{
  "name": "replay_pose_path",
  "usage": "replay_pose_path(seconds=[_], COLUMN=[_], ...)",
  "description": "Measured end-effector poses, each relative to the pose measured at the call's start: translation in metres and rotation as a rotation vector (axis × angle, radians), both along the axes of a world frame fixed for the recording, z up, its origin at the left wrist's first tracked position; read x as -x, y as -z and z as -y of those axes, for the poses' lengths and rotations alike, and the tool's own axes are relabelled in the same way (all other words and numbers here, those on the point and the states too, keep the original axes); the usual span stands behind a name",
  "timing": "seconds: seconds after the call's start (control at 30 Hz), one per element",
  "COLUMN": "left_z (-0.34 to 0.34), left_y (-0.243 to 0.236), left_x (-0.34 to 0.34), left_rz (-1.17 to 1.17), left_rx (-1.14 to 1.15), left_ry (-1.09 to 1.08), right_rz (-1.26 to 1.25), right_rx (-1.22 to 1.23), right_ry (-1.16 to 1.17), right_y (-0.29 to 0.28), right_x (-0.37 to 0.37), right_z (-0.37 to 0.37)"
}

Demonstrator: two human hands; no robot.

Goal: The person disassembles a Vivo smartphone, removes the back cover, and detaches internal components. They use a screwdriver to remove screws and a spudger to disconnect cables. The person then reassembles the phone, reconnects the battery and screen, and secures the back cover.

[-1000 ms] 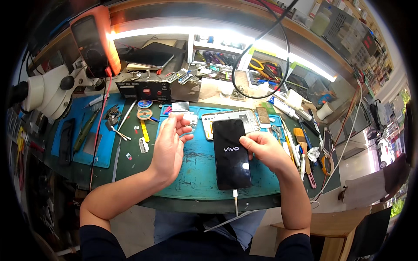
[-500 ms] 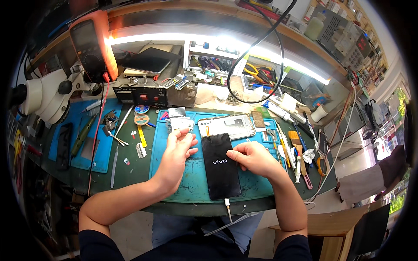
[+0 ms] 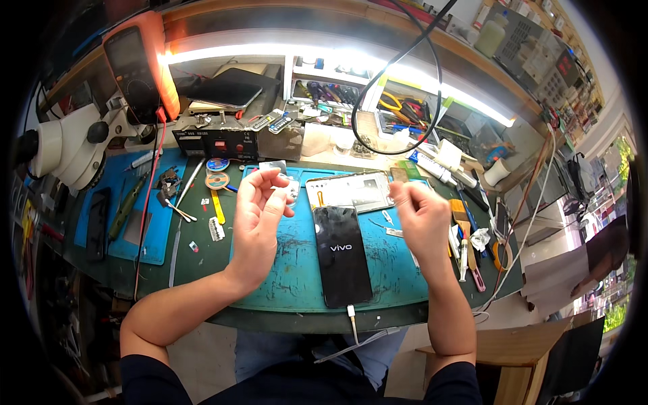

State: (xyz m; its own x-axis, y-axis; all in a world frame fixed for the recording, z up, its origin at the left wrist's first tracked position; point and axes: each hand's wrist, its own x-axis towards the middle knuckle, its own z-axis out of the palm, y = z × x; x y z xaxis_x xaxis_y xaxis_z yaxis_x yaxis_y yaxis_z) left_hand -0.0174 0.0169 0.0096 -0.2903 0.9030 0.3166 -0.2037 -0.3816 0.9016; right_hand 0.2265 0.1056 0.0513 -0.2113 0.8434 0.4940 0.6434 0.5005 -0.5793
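Two hands hover: left hand (image 3: 258, 223), fingers loosely spread; right hand (image 3: 426, 217), fingers curled, their pinch unclear from here; a black phone (image 3: 343, 264) lies between them.

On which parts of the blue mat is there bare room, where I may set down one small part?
The blue mat shows bare patches between the left forearm and black phone, and between that phone and the right forearm. Behind the phone is crowded by a silver phone body; rightward, by a brush and tape roll.
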Motion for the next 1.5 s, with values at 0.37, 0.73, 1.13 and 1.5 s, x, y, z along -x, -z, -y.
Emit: replay_pose_path(seconds=[0.37,0.73,1.13,1.5], left_z=[0.017,0.022,0.02,0.019], left_y=[-0.018,0.006,0.001,0.005], left_x=[0.004,-0.007,-0.006,-0.011], left_rz=[-0.562,-0.912,-0.965,-1.019], left_rx=[-0.341,-0.885,-0.877,-0.829], left_ry=[0.166,0.369,0.34,0.338], right_rz=[-0.477,-0.129,0.308,0.461], right_rx=[-0.212,-0.099,0.11,0.162], right_ry=[-0.171,-0.006,-0.089,-0.139], right_y=[-0.038,0.001,0.015,0.023], right_x=[0.0,-0.006,0.005,0.006], right_z=[-0.011,-0.027,-0.006,-0.001])
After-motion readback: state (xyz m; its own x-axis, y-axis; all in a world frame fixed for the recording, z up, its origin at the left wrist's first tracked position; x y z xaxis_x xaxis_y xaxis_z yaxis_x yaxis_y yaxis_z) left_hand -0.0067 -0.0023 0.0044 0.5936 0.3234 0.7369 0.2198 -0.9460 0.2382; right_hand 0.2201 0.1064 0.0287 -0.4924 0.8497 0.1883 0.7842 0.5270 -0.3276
